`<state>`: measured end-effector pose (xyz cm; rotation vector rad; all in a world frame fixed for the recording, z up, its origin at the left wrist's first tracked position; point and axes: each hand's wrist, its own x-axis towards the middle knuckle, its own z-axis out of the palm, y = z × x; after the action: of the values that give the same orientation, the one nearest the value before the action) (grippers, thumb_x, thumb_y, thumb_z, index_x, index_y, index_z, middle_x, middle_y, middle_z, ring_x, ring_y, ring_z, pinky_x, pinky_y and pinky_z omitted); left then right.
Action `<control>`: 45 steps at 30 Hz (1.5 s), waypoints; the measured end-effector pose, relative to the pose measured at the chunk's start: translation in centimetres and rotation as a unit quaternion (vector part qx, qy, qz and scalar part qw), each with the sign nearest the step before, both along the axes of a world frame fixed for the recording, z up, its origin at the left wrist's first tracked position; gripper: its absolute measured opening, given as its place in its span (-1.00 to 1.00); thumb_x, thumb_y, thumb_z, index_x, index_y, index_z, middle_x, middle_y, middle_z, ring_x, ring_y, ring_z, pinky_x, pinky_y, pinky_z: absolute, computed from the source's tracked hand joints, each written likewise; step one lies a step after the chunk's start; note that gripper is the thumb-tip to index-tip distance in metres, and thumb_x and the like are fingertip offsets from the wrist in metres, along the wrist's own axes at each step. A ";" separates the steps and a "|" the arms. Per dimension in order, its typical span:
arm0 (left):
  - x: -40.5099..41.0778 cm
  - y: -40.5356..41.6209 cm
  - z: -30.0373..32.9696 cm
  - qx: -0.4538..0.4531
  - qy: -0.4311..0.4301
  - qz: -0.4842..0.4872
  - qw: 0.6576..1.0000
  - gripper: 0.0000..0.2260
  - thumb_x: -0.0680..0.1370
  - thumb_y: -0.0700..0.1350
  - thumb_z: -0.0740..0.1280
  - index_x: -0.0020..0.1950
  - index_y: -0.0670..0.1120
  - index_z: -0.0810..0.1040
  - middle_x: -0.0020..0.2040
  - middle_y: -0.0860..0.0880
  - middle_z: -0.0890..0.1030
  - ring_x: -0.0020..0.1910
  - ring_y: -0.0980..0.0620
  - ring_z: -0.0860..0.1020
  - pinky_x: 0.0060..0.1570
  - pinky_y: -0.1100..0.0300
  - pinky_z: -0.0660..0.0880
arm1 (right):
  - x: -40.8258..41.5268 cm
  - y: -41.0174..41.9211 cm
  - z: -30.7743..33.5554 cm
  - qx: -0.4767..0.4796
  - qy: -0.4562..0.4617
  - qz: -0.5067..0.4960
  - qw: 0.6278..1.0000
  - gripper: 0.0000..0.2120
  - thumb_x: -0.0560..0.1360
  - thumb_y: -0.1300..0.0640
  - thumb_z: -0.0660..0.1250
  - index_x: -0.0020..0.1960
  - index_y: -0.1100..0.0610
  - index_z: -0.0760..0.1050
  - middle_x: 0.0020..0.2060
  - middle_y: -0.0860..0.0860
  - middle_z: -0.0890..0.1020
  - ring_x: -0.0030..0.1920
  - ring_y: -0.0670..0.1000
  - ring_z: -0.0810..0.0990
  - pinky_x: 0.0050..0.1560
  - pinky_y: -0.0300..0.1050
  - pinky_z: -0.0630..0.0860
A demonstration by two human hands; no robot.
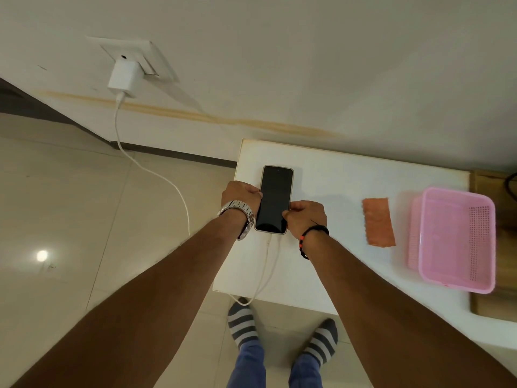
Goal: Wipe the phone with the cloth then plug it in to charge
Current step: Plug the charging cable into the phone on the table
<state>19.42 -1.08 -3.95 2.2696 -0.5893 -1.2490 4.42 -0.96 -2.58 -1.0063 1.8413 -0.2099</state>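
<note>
Both hands, left hand [242, 195] and right hand [304, 217], grasp the phone [274, 198] lying on the white table [335, 175]; its cable [156, 175] looks plugged in. The cloth [378, 222] lies aside, so the task seems nearly finished.

An empty pink plastic mesh basket [456, 239] sits at the right of a white tabletop [349, 177]. A brown wooden board [484, 303] lies beneath it. Pale glossy floor tiles [70, 205] meet a cream wall [307, 65].
</note>
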 end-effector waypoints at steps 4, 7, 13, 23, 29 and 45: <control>-0.1 -0.1 -0.4 -0.004 -0.009 -0.001 1.000 -0.93 0.51 -0.19 0.50 -0.05 -0.10 0.77 -0.07 -0.12 0.75 -0.05 -0.18 0.71 0.06 -0.11 0.68 | 0.2 -0.2 -0.6 -0.005 0.008 -0.006 1.000 -0.73 0.52 0.17 0.47 0.21 0.15 0.67 0.12 0.10 0.72 0.13 0.12 0.67 0.28 0.08 0.58; -0.1 -0.3 -0.7 -0.002 -0.011 0.001 1.000 -0.91 0.51 -0.19 0.51 -0.01 -0.14 0.77 -0.02 -0.14 0.74 0.00 -0.21 0.70 0.09 -0.14 0.67 | 0.3 -0.4 -1.1 -0.007 0.015 -0.003 1.000 -0.72 0.51 0.16 0.48 0.22 0.14 0.67 0.14 0.09 0.71 0.15 0.11 0.67 0.29 0.03 0.57; 0.2 -0.4 -1.3 -0.001 -0.016 -0.001 1.000 -0.94 0.51 -0.17 0.53 -0.05 -0.13 0.77 -0.04 -0.15 0.74 -0.03 -0.22 0.71 0.08 -0.15 0.67 | 0.5 -0.7 -1.7 -0.017 0.021 0.006 1.000 -0.72 0.51 0.15 0.48 0.22 0.13 0.67 0.14 0.08 0.72 0.16 0.11 0.66 0.30 0.02 0.54; 0.6 -1.1 -2.4 -0.009 -0.045 -0.004 0.999 -0.94 0.50 -0.17 0.53 -0.16 -0.05 0.76 -0.13 -0.05 0.73 -0.14 -0.14 0.71 0.02 -0.05 0.69 | 1.0 -1.1 -2.4 -0.033 0.022 -0.007 0.999 -0.74 0.52 0.18 0.47 0.20 0.14 0.67 0.12 0.08 0.72 0.12 0.10 0.67 0.27 0.01 0.58; 0.5 -1.4 -2.5 0.001 -0.070 -0.026 0.997 -0.96 0.50 -0.13 0.54 -0.14 -0.07 0.76 -0.16 -0.05 0.73 -0.19 -0.11 0.71 0.02 -0.03 0.69 | 0.8 -1.3 -2.4 -0.037 0.030 -0.016 0.999 -0.75 0.54 0.23 0.43 0.21 0.13 0.66 0.16 0.07 0.70 0.16 0.09 0.65 0.29 -0.01 0.57; 0.9 0.5 -1.6 -0.008 -0.122 -0.141 0.982 -0.56 0.46 0.16 0.53 0.20 -0.05 0.59 0.02 -0.02 0.66 -0.03 -0.02 0.61 -0.10 0.22 0.43 | 0.8 4.9 -1.7 0.056 -0.004 -0.091 0.994 -0.80 0.39 -0.04 0.51 -0.07 0.05 0.64 -0.07 0.03 0.72 -0.01 0.13 0.70 0.11 0.07 0.65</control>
<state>20.33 -0.57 -5.52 2.4066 -1.0385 -1.0884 5.19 3.95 -4.29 -0.7605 1.9167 -0.2174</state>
